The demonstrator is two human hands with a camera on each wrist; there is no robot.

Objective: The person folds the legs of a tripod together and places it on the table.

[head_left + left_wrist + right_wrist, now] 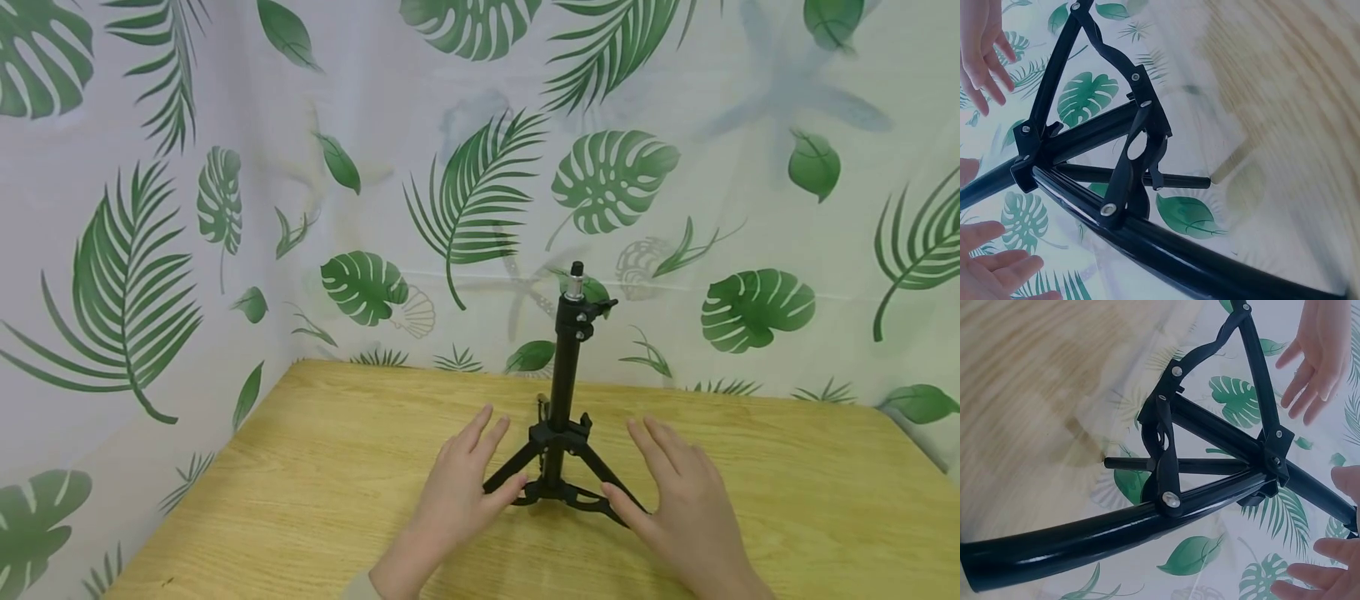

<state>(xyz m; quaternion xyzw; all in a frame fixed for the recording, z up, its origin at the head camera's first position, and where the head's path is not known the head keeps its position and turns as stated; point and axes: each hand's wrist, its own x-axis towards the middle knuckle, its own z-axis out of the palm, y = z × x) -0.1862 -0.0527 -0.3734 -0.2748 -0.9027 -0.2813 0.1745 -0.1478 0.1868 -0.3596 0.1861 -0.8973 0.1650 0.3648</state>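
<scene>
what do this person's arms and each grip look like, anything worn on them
The left grip and right grip are bare human hands with slim fingers; no gloves, rings, cables or markings show. A pale beige sleeve just shows at the left wrist in the head view; no sleeve shows on the right.

Room at either side of the black light stand (558, 437); its legs (600, 468) block low.
Between your left hand (453, 487) and right hand (682, 496) rises the column (567, 367), a gap separating it from each set of fingertips. By your thumbs, legs and braces (581, 498) cross low; contact is unclear. Above your fingertips juts the clamp knob (601, 307); beyond hangs leaf-print cloth (487, 329). Outward of your fingers, passage runs over the tabletop (322, 467).
</scene>
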